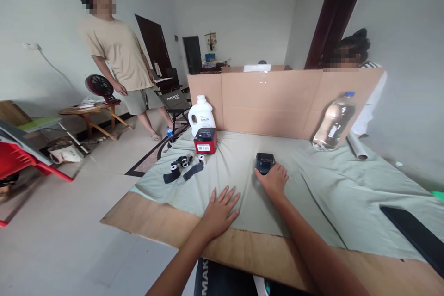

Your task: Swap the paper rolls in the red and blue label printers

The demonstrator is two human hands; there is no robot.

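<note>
My left hand (219,209) lies flat on the grey-green cloth (312,194) with its fingers spread, holding nothing. My right hand (274,179) reaches further out, and its fingertips rest against the near side of a small dark blue box-shaped device (265,162) that sits on the cloth. The fingers are curled lightly about the device's near edge. A red and black box-shaped device (205,140) stands at the cloth's far left, and several small paper rolls with black straps (183,166) lie in front of it.
A white jug (201,114) stands behind the red device. A cardboard screen (277,101) closes the table's far side, with a clear plastic bottle (333,122) leaning on it. A person in a beige shirt (118,55) stands left; another person (364,83) is behind the screen.
</note>
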